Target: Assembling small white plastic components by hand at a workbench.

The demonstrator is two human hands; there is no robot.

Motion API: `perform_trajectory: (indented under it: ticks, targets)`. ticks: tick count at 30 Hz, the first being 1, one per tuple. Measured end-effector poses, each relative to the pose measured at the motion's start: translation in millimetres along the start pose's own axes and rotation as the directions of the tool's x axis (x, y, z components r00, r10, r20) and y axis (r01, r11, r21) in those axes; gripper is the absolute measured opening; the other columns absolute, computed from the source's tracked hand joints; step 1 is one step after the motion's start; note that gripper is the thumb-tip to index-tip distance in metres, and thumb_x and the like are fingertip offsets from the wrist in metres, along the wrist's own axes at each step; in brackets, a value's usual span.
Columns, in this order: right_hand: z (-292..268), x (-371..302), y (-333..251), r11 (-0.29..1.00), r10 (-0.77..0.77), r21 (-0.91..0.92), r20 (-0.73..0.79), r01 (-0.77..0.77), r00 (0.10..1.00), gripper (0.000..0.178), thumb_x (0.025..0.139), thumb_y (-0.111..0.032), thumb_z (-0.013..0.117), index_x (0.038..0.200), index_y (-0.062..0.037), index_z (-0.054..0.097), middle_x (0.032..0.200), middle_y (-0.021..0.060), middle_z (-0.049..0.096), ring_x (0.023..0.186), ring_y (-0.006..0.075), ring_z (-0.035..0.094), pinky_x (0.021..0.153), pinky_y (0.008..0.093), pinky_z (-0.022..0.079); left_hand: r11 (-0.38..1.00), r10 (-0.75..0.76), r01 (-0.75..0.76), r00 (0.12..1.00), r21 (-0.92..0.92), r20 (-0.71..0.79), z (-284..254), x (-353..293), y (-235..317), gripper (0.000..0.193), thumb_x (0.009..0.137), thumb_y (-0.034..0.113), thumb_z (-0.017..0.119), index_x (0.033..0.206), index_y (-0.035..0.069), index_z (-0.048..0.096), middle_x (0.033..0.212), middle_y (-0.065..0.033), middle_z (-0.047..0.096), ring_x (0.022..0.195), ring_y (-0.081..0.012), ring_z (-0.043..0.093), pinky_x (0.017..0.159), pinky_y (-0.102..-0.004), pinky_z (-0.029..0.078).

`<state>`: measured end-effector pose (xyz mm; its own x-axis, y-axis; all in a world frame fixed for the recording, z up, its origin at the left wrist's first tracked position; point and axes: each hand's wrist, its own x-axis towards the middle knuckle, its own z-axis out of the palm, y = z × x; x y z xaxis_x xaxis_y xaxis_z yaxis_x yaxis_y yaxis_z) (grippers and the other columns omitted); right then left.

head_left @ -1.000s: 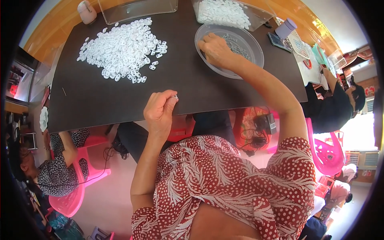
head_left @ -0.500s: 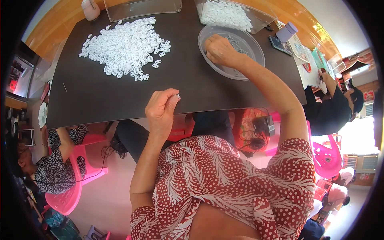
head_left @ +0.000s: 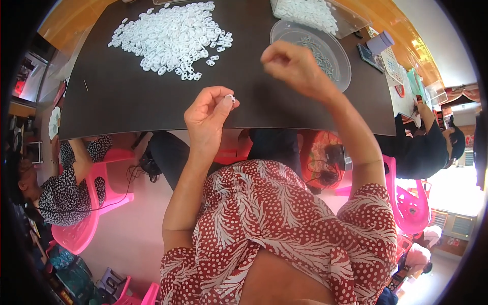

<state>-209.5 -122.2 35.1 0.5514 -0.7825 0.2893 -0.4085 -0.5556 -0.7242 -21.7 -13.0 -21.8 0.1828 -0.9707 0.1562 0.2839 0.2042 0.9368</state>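
Between the thumb and fingers of my left hand (head_left: 206,114) is a small white plastic piece (head_left: 231,98), close to the table's near edge. My right hand (head_left: 297,66), its fingers pinched together, is raised over the table beside a round clear tray (head_left: 346,76). Whatever that pinch holds is hidden or too small to make out. Small thin metal pieces, perhaps screws, (head_left: 321,57) lie scattered in the tray. Farther to the left spreads a big heap of white plastic pieces with holes (head_left: 168,38).
A clear box of white pieces (head_left: 305,15) stands behind the tray. To its right are a phone (head_left: 371,57) and a purple-lidded cup (head_left: 380,42). The dark table (head_left: 147,109) ends just beyond my lap. Other people sit at left and right on pink chairs (head_left: 84,229).
My right hand has come up out of the round tray and moved toward my left hand. My left hand keeps its pinch on the white piece. The whole view has shifted slightly.
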Motion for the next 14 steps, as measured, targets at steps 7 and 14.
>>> perform_trajectory:
  ticks: [7, 14]
  targets:
    - [45, -13, -30, 0.943, 0.012, 0.322, 0.221, -0.084, 0.975, 0.008, 0.082, -0.003, 0.062, 0.089, -0.001, 0.061, 0.079, -0.0008, 0.059, 0.073, 0.0044, 0.054, 0.066, 0.02, 0.044, 0.996, 0.014, -0.017, 0.999, -0.091, -0.037, -3, -6, 6, 0.014, 0.086, 0.0, 0.059, 0.099, -0.004, 0.06, 0.085, -0.005, 0.062, 0.078, -0.0082, 0.057, 0.072, -0.02, 0.045]
    - [57, -16, -34, 0.876, 0.109, 0.438, 0.229, -0.202, 0.967, 0.012, 0.084, -0.004, 0.063, 0.094, 0.0013, 0.06, 0.087, 0.0029, 0.062, 0.081, 0.0073, 0.058, 0.075, 0.0211, 0.048, 0.997, 0.046, -0.052, 0.995, -0.064, -0.087, -7, -15, 5, 0.018, 0.086, -0.004, 0.057, 0.103, -0.005, 0.06, 0.088, -0.0053, 0.062, 0.08, -0.0086, 0.057, 0.076, -0.019, 0.045]
